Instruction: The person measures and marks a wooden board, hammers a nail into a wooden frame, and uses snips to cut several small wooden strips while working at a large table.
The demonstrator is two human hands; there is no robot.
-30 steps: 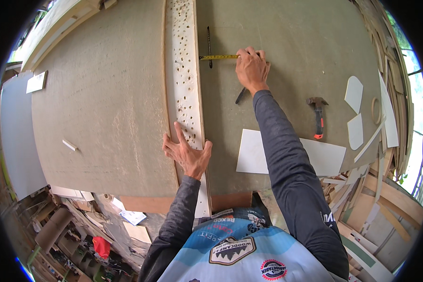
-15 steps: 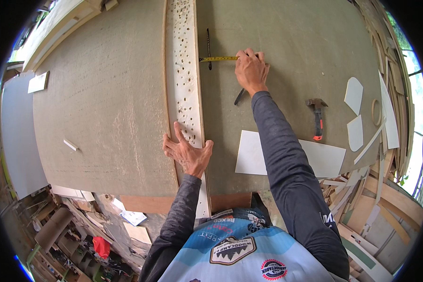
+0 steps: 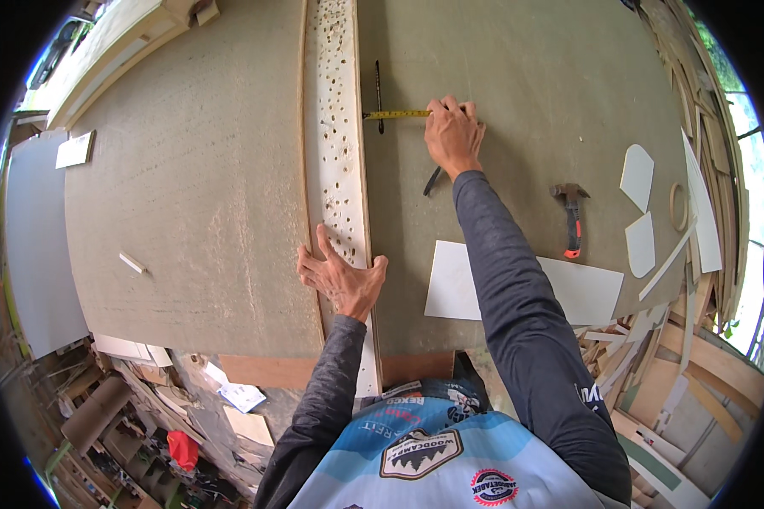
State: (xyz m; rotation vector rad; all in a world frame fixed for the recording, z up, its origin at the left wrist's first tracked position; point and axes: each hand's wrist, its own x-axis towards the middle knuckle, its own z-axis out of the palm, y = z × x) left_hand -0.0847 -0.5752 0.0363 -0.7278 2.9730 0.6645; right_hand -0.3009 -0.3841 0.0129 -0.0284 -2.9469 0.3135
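A long white board (image 3: 339,182) full of small holes lies lengthwise over the large greenish-brown work surface. My left hand (image 3: 345,282) rests across its near part, fingers spread, the thumb at the right edge and other fingertips at the left edge. Farther off, my right hand (image 3: 455,131) is closed round a tape measure whose case is hidden in it. The yellow blade (image 3: 403,114) reaches left to the board's right edge. It crosses a thin dark rod (image 3: 379,85). A short black piece (image 3: 433,181) shows below my right hand.
A claw hammer (image 3: 572,220) with a black and red handle lies right of my right forearm. Under that forearm is a white rectangular panel (image 3: 581,293). White offcuts (image 3: 637,178) lie at the right, and a small white strip (image 3: 132,263) at the left. Wood scraps crowd both sides.
The whole view has shifted slightly, with most things a little lower in the picture. Both hands keep their places on the board and the tape measure.
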